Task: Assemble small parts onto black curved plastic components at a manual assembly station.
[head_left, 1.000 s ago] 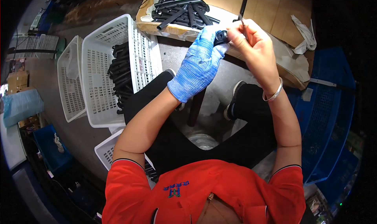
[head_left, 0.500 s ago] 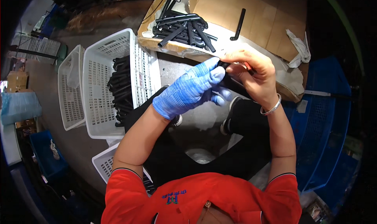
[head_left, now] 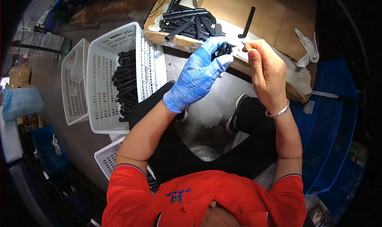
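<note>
My left hand, in a blue knit glove, is closed around a black bent tube; the fingers cover much of it. To its right, a short way off, my bare right hand is closed, its thumb and forefinger pinched together. What it holds, if anything, is mostly hidden in the curled fingers. Just beyond both hands, a pile of black tubes lies in an open cardboard box. One single black tube leans apart from the pile, on white lining near the right hand.
A white plastic basket with many black tubes inside stands at my left, beside another white basket. A smaller white basket is by my left elbow. Blue crates stand at the right. Crumpled white wrapping hangs on the box edge.
My hands have come apart: the right has moved off to the right, and the left has tilted up with the black tube. A red bit seen in the right hand before is now hidden.
</note>
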`<state>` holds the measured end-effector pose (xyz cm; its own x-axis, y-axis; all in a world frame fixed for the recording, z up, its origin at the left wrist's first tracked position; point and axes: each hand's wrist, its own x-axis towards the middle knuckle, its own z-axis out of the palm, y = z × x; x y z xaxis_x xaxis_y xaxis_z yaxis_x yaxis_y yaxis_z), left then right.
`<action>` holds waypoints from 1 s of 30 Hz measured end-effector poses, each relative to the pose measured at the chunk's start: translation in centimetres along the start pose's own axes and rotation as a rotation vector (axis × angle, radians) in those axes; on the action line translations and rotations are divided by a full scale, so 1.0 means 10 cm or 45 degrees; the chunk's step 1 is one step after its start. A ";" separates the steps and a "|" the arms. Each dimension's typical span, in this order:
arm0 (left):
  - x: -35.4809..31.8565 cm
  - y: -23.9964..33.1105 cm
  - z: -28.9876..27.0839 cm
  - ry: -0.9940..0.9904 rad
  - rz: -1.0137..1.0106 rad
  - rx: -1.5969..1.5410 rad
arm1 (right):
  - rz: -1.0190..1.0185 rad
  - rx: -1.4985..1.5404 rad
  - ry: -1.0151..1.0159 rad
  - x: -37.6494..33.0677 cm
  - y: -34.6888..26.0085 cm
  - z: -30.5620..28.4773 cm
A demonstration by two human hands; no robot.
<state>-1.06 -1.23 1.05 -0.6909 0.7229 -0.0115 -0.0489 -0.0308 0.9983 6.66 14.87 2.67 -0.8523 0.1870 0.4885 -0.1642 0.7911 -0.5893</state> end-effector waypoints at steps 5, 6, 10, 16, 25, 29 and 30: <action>0.00 0.00 0.03 0.030 0.024 -0.062 | -0.246 -0.139 0.027 -0.01 -0.10 0.00; 0.00 -0.01 0.03 0.031 0.012 -0.078 | -0.298 -0.166 0.024 -0.01 -0.11 0.00; 0.01 -0.03 0.01 0.010 -0.002 -0.002 | -0.215 -0.207 -0.062 -0.01 -0.18 -0.04; 0.00 -0.01 0.05 0.049 0.063 -0.026 | -0.229 -0.253 -0.050 -0.02 -0.20 -0.04; -0.01 0.00 0.08 0.091 0.087 -0.044 | -0.184 -0.309 -0.075 -0.04 -0.24 -0.03; 0.00 -0.02 0.12 0.146 0.086 0.014 | -0.176 -0.267 -0.035 -0.05 -0.22 0.00; 0.02 -0.09 0.10 0.153 0.235 0.116 | -0.166 -0.244 -0.025 -0.05 -0.23 0.01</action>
<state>-0.39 -0.36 0.16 -0.7632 0.6233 0.1704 0.1477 -0.0884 0.9851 7.44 12.94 3.70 -0.8398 0.0664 0.5388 -0.1774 0.9044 -0.3881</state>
